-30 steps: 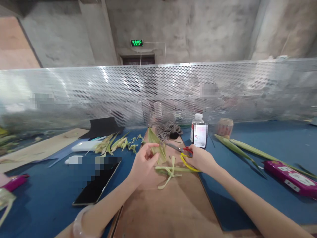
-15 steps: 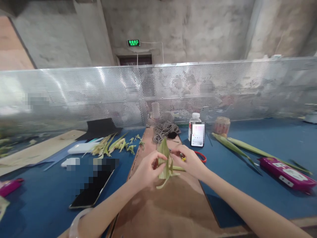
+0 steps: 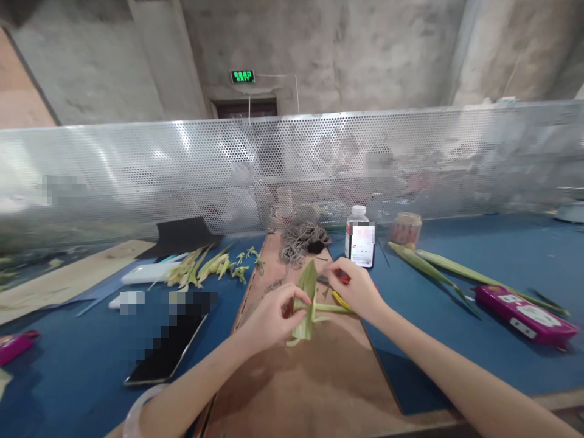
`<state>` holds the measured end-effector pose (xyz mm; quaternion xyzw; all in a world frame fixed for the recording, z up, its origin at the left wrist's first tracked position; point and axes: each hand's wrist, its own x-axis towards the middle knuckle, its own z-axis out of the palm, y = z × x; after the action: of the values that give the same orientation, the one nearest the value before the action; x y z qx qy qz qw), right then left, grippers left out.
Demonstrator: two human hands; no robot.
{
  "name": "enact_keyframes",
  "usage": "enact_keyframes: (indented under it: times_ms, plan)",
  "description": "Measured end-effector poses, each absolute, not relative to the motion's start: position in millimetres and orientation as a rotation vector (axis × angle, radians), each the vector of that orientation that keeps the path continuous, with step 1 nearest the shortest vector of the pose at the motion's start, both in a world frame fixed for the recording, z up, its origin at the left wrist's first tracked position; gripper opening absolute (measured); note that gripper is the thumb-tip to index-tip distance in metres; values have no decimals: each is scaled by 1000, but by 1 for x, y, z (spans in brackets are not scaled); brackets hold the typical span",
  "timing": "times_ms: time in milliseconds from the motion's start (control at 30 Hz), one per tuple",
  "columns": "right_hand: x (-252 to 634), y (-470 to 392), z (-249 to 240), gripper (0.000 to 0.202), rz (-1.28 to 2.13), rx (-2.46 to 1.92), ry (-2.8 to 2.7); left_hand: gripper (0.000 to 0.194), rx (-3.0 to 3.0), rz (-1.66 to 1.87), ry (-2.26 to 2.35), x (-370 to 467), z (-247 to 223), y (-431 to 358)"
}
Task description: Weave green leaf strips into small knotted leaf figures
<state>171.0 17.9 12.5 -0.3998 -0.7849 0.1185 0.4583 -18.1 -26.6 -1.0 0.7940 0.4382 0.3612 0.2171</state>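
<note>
In the middle of the head view, my left hand (image 3: 276, 311) pinches a pale green corn husk (image 3: 306, 304) between thumb and fingers, its pointed end upward. To its right, my right hand (image 3: 353, 286) is closed, fingertips together, a little apart from the husk's upper part. What those fingertips hold, if anything, I cannot make out. Red and yellow handles (image 3: 341, 299), seemingly of scissors, show around and under the right hand, partly hidden by it. A pale green strip (image 3: 333, 308) lies on the brown board (image 3: 301, 383) beneath the hands.
Grey yarn (image 3: 303, 238) lies behind the hands. A bottle (image 3: 358, 213) with a phone (image 3: 362, 246) against it and a jar (image 3: 407, 228) stand right of it. Long husks (image 3: 433, 274) and a magenta pack (image 3: 524, 313) lie at right; husk scraps (image 3: 201, 267) and a dark tablet-like slab (image 3: 173, 340) at left.
My right hand has drawn slightly right, away from the husk. The husk has turned a little in my left hand and leans right. More of the yellow handle shows.
</note>
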Motion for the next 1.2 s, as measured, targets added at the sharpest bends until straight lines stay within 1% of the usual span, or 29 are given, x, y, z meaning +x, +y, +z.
enact_keyframes:
  times_ms: [100,200,333,433,533,633,733,800,867,933,1067,1200]
  plan:
    - [186,25,19,16,205,-1109,-1724,14,2152,1075,1213,-21,-3,-22]
    - [199,31,24,22,123,-1128,-1527,14,1978,1264,1310,-30,-5,-13]
    - [194,40,18,26,49,-1210,-1828,17,1715,1379,1398,-41,-8,-3]
    - [177,46,4,19,89,-1117,-2091,19,1606,1409,1389,-44,-9,2]
    - [163,48,-7,21,105,-1001,-2294,19,1588,1414,1381,-44,-11,4]
    - [160,46,-11,29,72,-972,-2343,18,1598,1397,1378,-43,-12,4]
    - [161,39,-8,40,25,-975,-2277,18,1648,1384,1305,-40,-11,2]
    - [159,31,-5,38,71,-938,-2173,21,1691,1382,1209,-37,-10,-2]
    - [155,22,-3,31,222,-887,-2080,26,1735,1386,1138,-33,-9,-6]
    - [149,13,-1,35,358,-836,-2053,30,1790,1375,1120,-29,-9,-10]
    - [140,3,-2,34,410,-710,-2105,38,1893,1310,1153,-25,-15,-13]
    - [139,3,-5,36,566,-762,-2066,45,1931,1234,1167,-24,-18,-14]
